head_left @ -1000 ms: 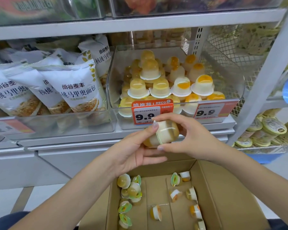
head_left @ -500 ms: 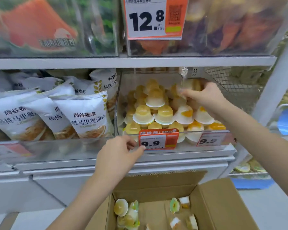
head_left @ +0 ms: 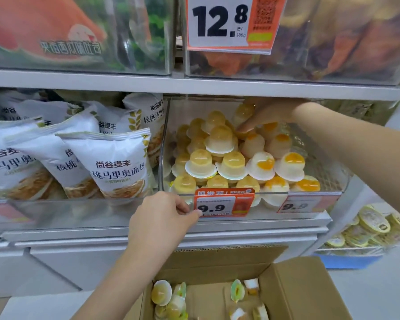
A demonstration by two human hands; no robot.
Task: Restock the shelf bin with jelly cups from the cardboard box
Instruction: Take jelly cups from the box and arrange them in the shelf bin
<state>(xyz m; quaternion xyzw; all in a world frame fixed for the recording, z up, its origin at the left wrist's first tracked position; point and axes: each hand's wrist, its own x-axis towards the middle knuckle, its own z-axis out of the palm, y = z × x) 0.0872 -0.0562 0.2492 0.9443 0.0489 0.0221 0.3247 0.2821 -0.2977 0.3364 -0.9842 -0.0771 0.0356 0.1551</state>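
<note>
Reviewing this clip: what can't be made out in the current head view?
- Right hand: fingertips hidden behind the jelly cups at the back of the shelf bin; its grip is unclear.
- Cardboard box: cut off by the bottom edge, so the remaining cups cannot be counted.
- Right 9.9 price tag: blurred by the bin's front wall.
- Left hand: fingertips at the tag's edge; contact is uncertain.

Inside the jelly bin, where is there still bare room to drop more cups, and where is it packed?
The clear bin is piled high at front and centre with jelly cups. Bare room shows along the right wall beside the orange-centred cups, and at the back left corner. The right hand fills the gap under the upper shelf.
</note>
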